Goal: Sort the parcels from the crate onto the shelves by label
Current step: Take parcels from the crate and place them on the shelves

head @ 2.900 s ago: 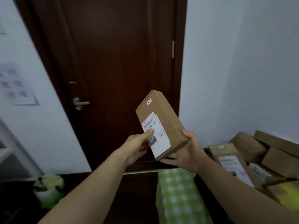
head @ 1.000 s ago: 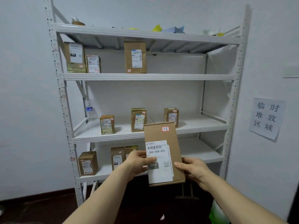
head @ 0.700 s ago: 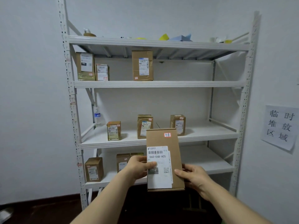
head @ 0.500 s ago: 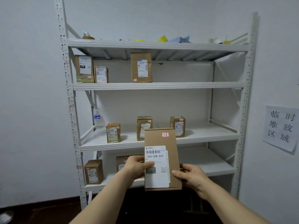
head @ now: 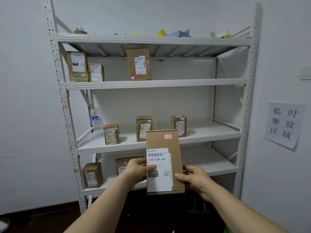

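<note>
Cardboard parcel [head: 161, 142] upright between the fingers [head: 151, 167]

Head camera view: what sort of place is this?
Likely a small parcel sorting or storage room. A white metal rack holds labelled cardboard boxes, the left hand and right hand hold a parcel bearing a barcode label, and a paper sign hangs beside it.

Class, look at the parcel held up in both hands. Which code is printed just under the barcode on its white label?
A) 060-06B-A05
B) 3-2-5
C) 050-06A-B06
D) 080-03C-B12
A: on the parcel gripped by the left hand and the right hand, the white label reads 060-06B-A05 directly below the barcode.
</note>
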Demonstrator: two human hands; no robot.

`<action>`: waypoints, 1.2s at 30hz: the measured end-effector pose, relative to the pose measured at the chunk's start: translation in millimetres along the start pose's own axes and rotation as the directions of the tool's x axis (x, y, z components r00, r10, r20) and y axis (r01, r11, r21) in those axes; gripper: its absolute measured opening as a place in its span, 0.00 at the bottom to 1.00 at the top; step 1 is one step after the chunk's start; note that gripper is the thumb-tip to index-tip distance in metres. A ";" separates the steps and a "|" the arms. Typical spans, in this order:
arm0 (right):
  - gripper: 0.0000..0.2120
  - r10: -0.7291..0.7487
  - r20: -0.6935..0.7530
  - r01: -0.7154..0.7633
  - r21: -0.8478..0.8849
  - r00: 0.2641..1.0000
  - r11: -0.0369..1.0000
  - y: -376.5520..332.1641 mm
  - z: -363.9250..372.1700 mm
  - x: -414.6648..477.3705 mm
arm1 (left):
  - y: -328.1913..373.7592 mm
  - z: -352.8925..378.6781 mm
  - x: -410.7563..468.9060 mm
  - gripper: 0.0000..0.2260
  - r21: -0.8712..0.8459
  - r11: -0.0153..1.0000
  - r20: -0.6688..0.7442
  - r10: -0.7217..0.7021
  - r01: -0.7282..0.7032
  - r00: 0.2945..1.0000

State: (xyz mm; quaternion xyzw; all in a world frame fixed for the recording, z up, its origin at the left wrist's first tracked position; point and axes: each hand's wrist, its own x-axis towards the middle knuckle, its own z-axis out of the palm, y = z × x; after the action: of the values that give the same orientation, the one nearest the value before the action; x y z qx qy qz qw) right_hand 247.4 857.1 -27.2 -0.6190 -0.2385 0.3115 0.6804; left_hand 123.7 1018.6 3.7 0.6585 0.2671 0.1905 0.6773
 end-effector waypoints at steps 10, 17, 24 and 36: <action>0.11 0.069 -0.011 -0.069 -0.022 0.998 0.997 10.7 -3.0 -5.9 | -18.8 0.0 -2.3 0.06 0.039 0.999 -0.007 -0.035 0.035 0.999; 0.10 0.112 -0.008 -0.112 -0.072 0.994 0.991 24.7 3.8 -9.5 | -34.7 -7.5 -7.0 0.12 0.083 0.994 -0.022 -0.065 0.067 0.998; 0.12 0.127 0.020 -0.126 -0.041 0.992 0.991 30.8 15.2 -10.4 | -40.2 -17.9 -9.9 0.12 0.089 0.993 -0.036 -0.081 0.084 0.996; 0.12 0.143 0.007 -0.142 -0.074 0.990 0.987 36.3 22.4 -7.4 | -44.0 -27.0 -13.3 0.08 0.073 0.992 -0.038 -0.100 0.102 0.994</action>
State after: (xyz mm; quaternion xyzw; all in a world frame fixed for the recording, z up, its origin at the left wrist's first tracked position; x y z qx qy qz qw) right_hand 221.7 868.8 -60.0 -0.6570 -0.2093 0.3542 0.6317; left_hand 92.7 1029.2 -38.2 0.6656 0.3184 0.1572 0.6565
